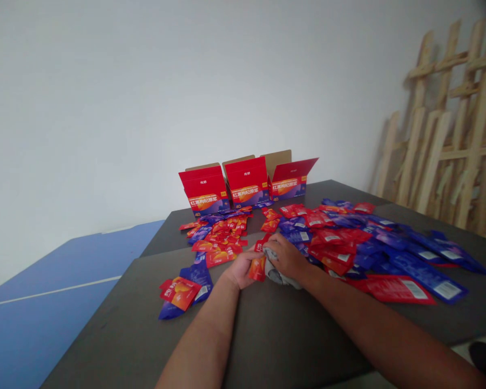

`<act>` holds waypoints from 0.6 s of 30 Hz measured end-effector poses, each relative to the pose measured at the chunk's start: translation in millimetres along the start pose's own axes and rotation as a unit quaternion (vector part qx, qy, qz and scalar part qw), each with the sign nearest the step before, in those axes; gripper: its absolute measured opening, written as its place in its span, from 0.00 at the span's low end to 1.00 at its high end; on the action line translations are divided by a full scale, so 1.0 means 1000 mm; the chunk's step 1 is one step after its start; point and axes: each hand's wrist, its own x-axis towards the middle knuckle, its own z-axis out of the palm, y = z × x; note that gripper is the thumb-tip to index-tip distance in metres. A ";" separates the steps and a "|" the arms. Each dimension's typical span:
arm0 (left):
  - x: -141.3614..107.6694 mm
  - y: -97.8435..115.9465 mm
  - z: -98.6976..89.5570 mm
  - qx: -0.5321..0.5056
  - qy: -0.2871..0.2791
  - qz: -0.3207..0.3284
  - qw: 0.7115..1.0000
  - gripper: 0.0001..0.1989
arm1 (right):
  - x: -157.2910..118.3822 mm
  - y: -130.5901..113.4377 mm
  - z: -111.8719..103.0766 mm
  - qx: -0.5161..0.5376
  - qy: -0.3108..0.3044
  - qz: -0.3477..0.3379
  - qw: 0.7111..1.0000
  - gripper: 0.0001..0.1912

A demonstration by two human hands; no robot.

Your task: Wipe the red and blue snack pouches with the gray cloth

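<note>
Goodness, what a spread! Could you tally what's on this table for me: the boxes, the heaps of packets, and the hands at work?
Open red cartons: 3
Heaps of red and blue sachets: 3
Hands: 2 (left hand, right hand)
Total: 8, counting heaps, since single sachets are too many and overlapped to count.

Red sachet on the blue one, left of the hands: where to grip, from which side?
Probably the left end of the red sachet, coming from above and the left. It is thin and lies flat across the blue sachet, and that end sticks out past it, so the fingers can likely pinch there without catching the blue one.
</note>
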 end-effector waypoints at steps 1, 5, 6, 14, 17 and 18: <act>0.000 0.000 0.001 0.004 -0.003 0.001 1.000 0.16 | 0.000 0.001 0.000 -0.001 0.006 0.005 1.000 0.17; -0.001 0.000 0.004 0.018 -0.005 -0.008 1.000 0.20 | 0.001 0.004 -0.002 -0.006 0.035 0.032 0.999 0.18; -0.001 0.000 0.005 0.021 -0.006 -0.009 1.000 0.22 | 0.002 0.005 -0.002 -0.006 0.041 0.041 0.998 0.18; 0.000 0.001 0.004 0.017 0.027 -0.020 0.999 0.23 | 0.005 0.023 -0.006 -0.007 0.111 0.116 0.987 0.15; 0.003 0.003 -0.002 -0.036 0.024 -0.022 0.999 0.22 | 0.005 0.024 -0.009 -0.014 0.124 0.118 0.985 0.15; 0.005 0.005 -0.003 -0.060 0.022 -0.019 0.998 0.22 | 0.004 0.022 -0.010 -0.010 0.120 0.107 0.987 0.15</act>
